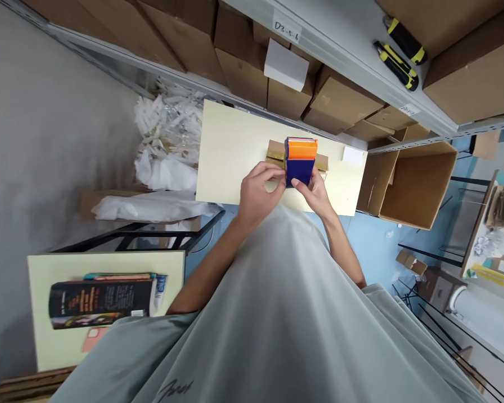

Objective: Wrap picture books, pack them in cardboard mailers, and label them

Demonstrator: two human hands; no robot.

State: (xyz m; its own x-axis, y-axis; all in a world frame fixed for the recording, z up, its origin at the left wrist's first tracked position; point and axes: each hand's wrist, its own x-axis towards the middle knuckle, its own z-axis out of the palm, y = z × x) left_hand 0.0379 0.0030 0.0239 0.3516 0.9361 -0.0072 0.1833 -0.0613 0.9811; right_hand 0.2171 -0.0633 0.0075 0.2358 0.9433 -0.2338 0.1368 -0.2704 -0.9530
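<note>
A dark blue box with an orange end (pixel 301 168) is held up in front of me, above the pale yellow table (pixel 231 151). My right hand (pixel 317 196) grips its right side, thumb on the blue face and fingers partly hidden behind. At the left edge, my left hand (pixel 260 190) has its thumb and fingertips drawn together against the box. Behind it lies a brown cardboard carton (pixel 276 150) with shiny tape, mostly covered by the box and my hands.
Cardboard boxes (pixel 243 73) line the shelf above. An open carton (pixel 420 184) stands right of the table. Two utility knives (pixel 397 64) lie on the upper shelf. White plastic wrapping (pixel 168 140) is heaped at left, near a side table with a black book (pixel 101 299).
</note>
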